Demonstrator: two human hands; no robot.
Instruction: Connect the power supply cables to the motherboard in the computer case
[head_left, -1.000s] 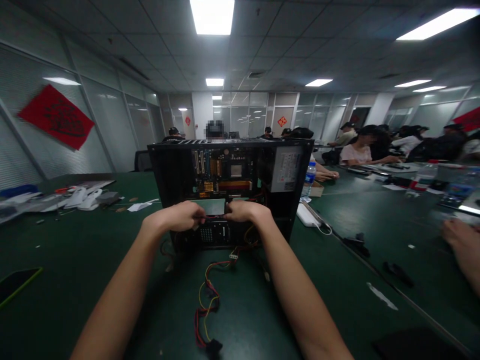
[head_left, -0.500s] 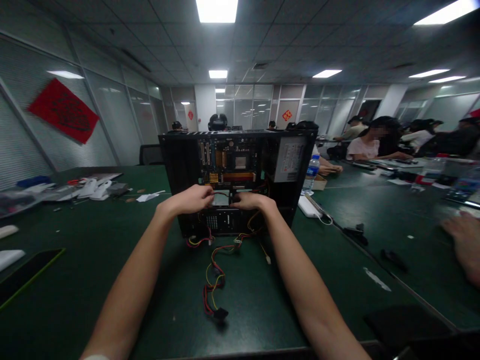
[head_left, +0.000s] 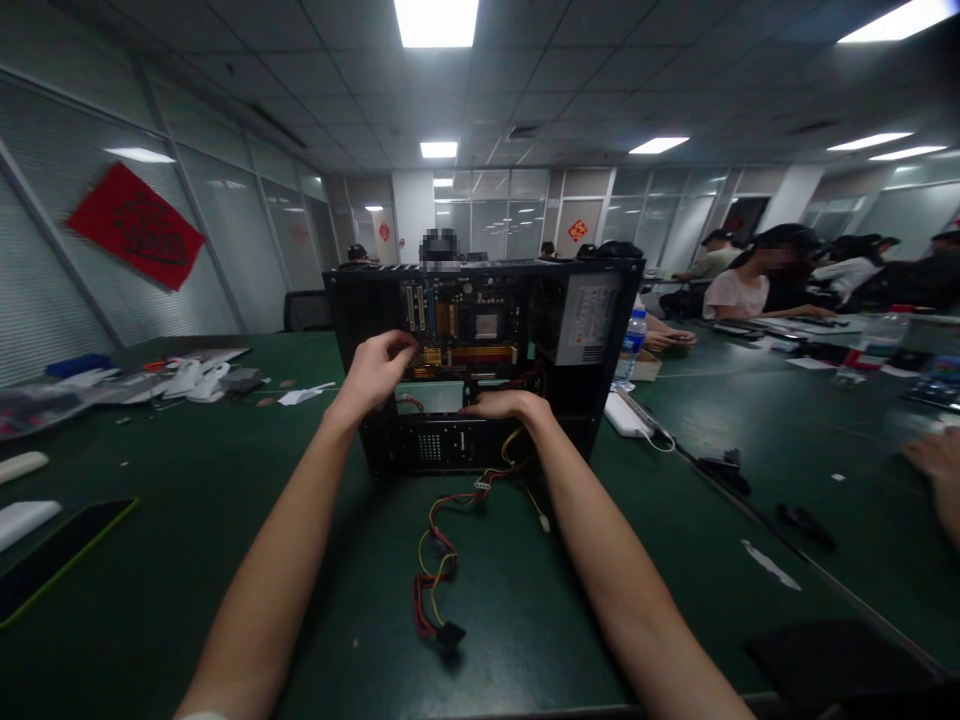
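An open black computer case (head_left: 349, 330) stands on the green table in front of me, its inside facing me. The motherboard (head_left: 469, 300) and a silver power supply (head_left: 589, 318) show within it. My left hand (head_left: 379, 372) is raised by the motherboard's lower left corner, fingers curved and apart, with nothing visible in them. My right hand (head_left: 499, 403) reaches into the lower opening, its fingers closed over the inner metal edge of the case; some fingertips are hidden. Red, yellow and black power cables (head_left: 442, 555) trail from the case onto the table, ending in a black connector (head_left: 451, 634).
To the left lie a green-edged black phone-like slab (head_left: 67, 555) and white scraps (head_left: 199, 378). A water bottle (head_left: 632, 340) and a white power strip (head_left: 628, 413) are right of the case. A co-worker's hand (head_left: 937, 460) rests at far right.
My left hand has risen from the lower opening to the motherboard's corner, leaving a thin cable it held. The cable bundle at the case's lower left is drawn inside. My right hand stays about put.
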